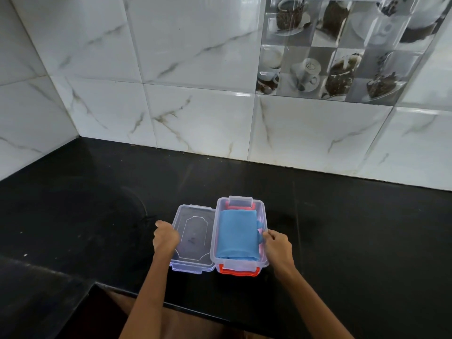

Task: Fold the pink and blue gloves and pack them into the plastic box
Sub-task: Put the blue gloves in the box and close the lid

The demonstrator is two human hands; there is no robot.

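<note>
Head view, looking down at a black table [342, 228] set against a wall of white marbled tiles [195, 57]; one tile panel [337, 50] at upper right carries coffee-cup prints.

Box [263, 231]: clear plastic, rectangular, open, standing near the table's front edge. Red handle [238, 272] on its near end; clear latch [241, 200] on the far end.

Blue glove [237, 234]: folded, lying flat inside the box, filling most of it. Its finger ends stick out at the right side by the box wall.

Pink glove [260, 245]: under the blue glove inside the box; only a thin strip shows along the right side, plus a reddish-pink band at the far end. How it is folded cannot be told.

Lid [193, 237]: clear, lying flat on the table just left of the box, its right edge touching or nearly touching the box wall.

Left hand [166, 237]: fingers curled closed over the lid's left edge, gripping it; lid appears flat on the table.

Right hand [277, 245]: at the box's right wall, fingers bent inward at the rim. The fingertips are close to the blue glove's protruding ends; whether they pinch the rim or the glove cannot be told.

Both forearms come in from the bottom of the frame.
</note>
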